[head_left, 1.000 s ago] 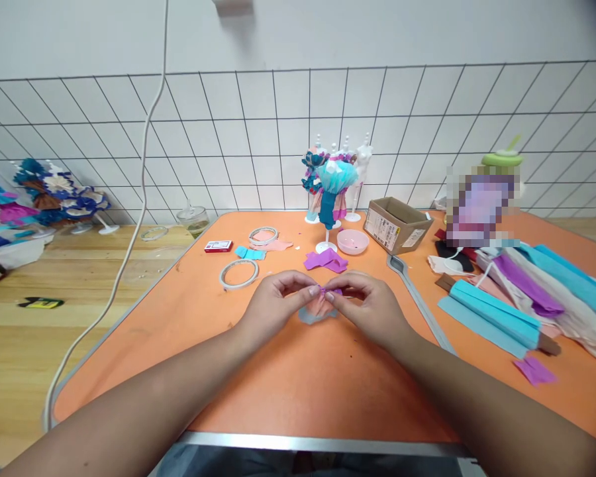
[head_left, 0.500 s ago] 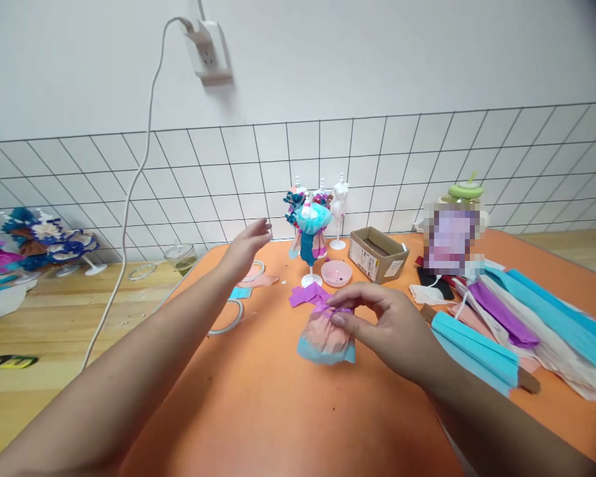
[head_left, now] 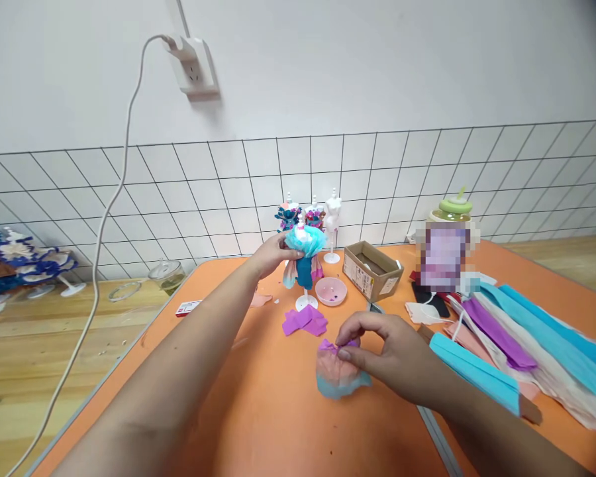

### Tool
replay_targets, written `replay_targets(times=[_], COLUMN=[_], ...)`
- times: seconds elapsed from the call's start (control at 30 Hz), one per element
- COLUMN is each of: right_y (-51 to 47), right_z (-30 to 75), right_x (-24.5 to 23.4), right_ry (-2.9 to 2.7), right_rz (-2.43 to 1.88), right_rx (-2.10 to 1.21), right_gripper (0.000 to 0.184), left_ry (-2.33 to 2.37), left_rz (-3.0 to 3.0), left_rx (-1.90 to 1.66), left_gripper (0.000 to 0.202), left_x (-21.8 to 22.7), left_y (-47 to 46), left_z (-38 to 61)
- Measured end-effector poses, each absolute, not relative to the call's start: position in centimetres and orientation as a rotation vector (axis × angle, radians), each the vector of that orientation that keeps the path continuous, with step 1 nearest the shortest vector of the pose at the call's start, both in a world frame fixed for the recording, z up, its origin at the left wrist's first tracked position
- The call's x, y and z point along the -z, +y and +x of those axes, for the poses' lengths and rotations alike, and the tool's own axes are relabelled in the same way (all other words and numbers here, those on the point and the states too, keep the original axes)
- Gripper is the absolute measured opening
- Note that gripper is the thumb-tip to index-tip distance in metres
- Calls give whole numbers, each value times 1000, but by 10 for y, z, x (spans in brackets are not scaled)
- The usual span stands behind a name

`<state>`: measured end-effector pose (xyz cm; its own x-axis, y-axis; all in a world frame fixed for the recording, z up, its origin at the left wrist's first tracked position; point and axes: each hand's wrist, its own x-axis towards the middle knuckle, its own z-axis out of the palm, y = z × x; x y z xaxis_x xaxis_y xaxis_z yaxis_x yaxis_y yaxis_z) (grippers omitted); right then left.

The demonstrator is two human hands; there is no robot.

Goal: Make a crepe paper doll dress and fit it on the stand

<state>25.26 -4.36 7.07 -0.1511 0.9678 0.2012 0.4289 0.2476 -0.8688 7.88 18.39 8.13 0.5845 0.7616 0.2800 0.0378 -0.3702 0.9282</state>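
A small dress-form mannequin [head_left: 305, 268] in a teal and turquoise paper dress stands on its white round base. My left hand [head_left: 273, 256] has its fingers round the upper part of it, partly hidden behind the dress. My right hand [head_left: 380, 344] pinches the gathered top of a paper piece [head_left: 340, 371], purple above, peach in the middle and pale blue along its lower edge. This piece hangs just above the orange table. Between the hands lie purple paper pieces [head_left: 305, 320], in front of the mannequin's base.
A pink bowl [head_left: 331, 291] and an open cardboard box [head_left: 372, 270] stand right of the mannequin. Behind are more mannequins, one bare white [head_left: 332, 222]. Coloured crepe paper [head_left: 477, 371] lies at the right, near a blurred phone [head_left: 443, 258] and a green-lidded bottle [head_left: 454, 209].
My left hand has moved from the air at the left to the mannequin and taken hold of it. My right hand, still pinching the paper piece, has shifted slightly nearer. The view has tilted up.
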Motion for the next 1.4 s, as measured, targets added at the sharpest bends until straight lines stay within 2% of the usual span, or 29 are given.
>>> replay_targets(times=[0.23, 0.5, 0.7, 0.8, 1.03, 1.27, 1.4], right_y=[-31, -4, 6, 6, 9, 9, 8], right_z=[225, 181, 184, 181, 175, 173, 171], right_x=[-100, -86, -69, -63, -55, -55, -56], right_ry=[-1847, -1871, -1847, -1715, -1637, -1661, -1649], right_rz=[-1043, -1004, -1106, -1174, -1164, -1259, -1271], right_rx=[-810, -778, -737, -761, -698, -508, -487], right_gripper=[9, 6, 7, 20, 42, 43, 41], left_ry=[814, 904, 733, 597, 550, 589, 640], left_rz=[1741, 1598, 1587, 1503, 1515, 1555, 1584], left_rx=[-1143, -1164, -928, -867, -817, -800, -769], left_gripper=[85, 89, 81, 70, 87, 84, 71], left_x=[-114, -79, -73, -72, -72, -71, -66], left_y=[100, 50, 56, 60, 62, 57, 59], left_z=[23, 0, -9, -12, -16, -13, -15])
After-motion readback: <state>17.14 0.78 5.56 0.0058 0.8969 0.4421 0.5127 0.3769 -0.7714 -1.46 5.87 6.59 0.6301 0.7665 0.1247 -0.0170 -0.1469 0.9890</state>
